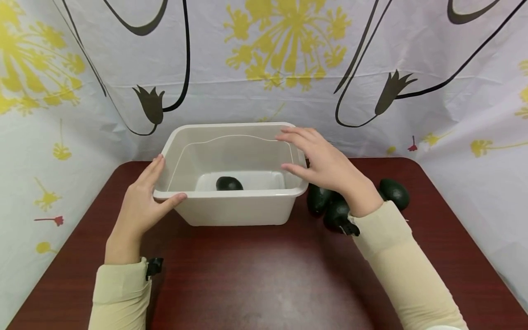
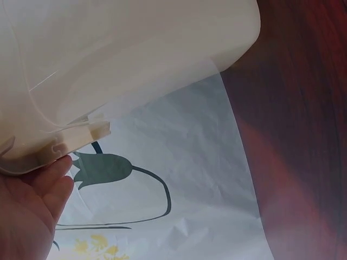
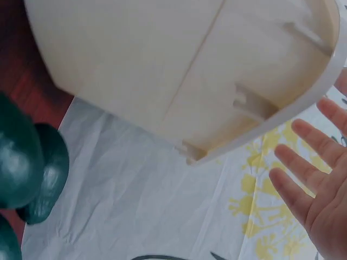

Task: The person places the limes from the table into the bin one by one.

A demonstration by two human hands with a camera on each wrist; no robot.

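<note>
Tipping risk: the beige plastic tub (image 1: 231, 206) is held on one side only. The left hand (image 1: 138, 208) has its thumb hooked over the near rim at the left corner and its fingers laid along the outer wall. A pull from that corner alone could tilt or swing the tub on the smooth red-brown table (image 1: 255, 279).
Right side: the right hand (image 1: 326, 162) hovers open at the right rim, fingers straight and spread. The right wrist view shows its palm apart from the wall (image 3: 303, 184), so that side looks unsupported.
Rolling risk: the dark avocado inside the tub (image 1: 229, 184) lies loose on the floor near the front wall. A tilt would likely send it rolling and shift the weight.
Knock risk: the three avocados on the table (image 1: 319, 199) lie just beside the tub's right wall, under the right wrist. A sideways slide of the tub or a dropped forearm could scatter them.
Tub position: it stands upright at the middle of the table, close to the patterned backdrop (image 1: 288, 68).
Tub looks: rectangular, rounded corners, rolled rim, walls tapering toward the base. A faint line runs round the inner wall. Small ribs sit under the rim (image 2: 92, 132).
Tub handling: it looks light and slightly flexible.
</note>
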